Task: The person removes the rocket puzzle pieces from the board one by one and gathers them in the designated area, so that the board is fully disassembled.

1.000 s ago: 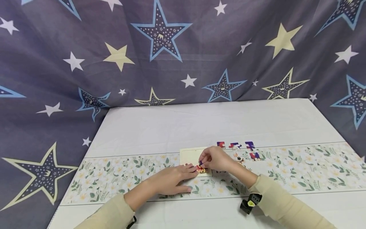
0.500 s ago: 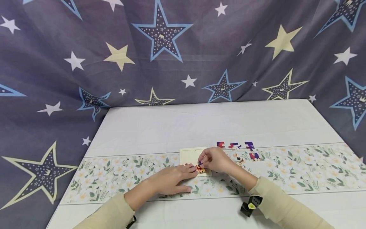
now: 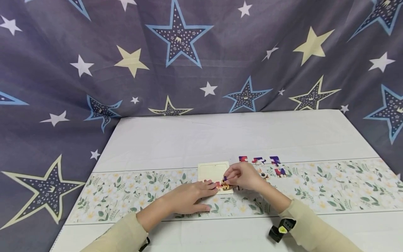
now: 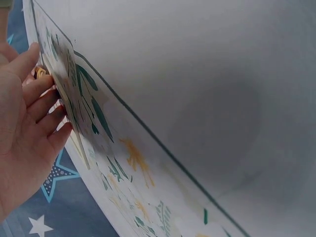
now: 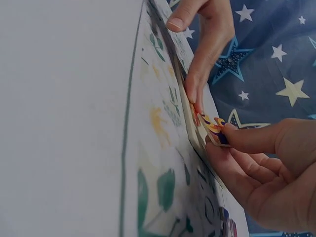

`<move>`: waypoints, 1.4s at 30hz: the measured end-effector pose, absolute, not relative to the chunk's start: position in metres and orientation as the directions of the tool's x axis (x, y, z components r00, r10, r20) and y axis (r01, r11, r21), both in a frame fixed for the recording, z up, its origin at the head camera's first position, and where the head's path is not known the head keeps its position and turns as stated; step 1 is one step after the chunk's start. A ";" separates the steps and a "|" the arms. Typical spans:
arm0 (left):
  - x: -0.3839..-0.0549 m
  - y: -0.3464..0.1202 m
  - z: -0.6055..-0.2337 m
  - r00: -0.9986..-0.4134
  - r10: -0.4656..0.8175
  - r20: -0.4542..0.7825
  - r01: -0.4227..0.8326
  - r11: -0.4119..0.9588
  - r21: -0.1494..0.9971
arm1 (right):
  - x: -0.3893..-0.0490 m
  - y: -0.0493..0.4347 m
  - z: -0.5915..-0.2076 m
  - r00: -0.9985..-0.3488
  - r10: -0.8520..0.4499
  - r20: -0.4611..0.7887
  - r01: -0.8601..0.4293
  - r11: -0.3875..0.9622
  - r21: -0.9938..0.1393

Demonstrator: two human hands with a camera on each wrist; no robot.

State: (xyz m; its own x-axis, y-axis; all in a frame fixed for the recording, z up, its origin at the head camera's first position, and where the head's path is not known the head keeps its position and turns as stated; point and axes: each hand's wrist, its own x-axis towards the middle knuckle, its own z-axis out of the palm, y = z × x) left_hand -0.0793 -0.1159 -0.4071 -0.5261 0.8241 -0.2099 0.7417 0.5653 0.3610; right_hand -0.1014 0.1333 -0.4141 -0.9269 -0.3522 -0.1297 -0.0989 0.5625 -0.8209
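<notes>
A pale wooden puzzle board point(image 3: 211, 170) lies on the floral band of the tablecloth. My left hand point(image 3: 192, 196) lies over its left part with the fingers stretched out, fingertips at a red puzzle piece point(image 3: 218, 185) near the lower edge. Between thumb and fingers, my right hand point(image 3: 245, 177) pinches a yellow, orange and purple puzzle piece point(image 5: 213, 129). In the right wrist view this piece is tilted over the board, close to the left fingertips. The left wrist view has the left hand point(image 4: 27, 116) at the board's edge, its fingertips partly hidden.
To the right of the board lie several loose puzzle pieces: a red one point(image 3: 243, 159), purple ones point(image 3: 275, 160) and one with an animal face point(image 3: 262, 174), partly behind the right hand. A star-patterned curtain point(image 3: 201, 70) hangs behind the table point(image 3: 189, 140).
My right hand has shifted slightly to the right with its puzzle piece, which now stands further from the left fingertips. The left hand has stayed in place.
</notes>
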 end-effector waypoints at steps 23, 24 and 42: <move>-0.079 -0.117 -0.407 -0.525 0.826 -0.204 0.746 0.562 0.358 | -0.079 0.216 -0.420 -0.940 -0.221 -0.262 0.144 0.438 -0.888; -0.079 -0.117 -0.407 -0.524 0.827 -0.204 0.745 0.561 0.361 | -0.077 0.221 -0.420 -0.940 -0.213 -0.267 0.153 0.437 -0.886; -0.079 -0.118 -0.407 -0.525 0.828 -0.198 0.739 0.559 0.377 | -0.056 0.284 -0.411 -0.969 -0.058 -0.241 0.129 0.710 -0.692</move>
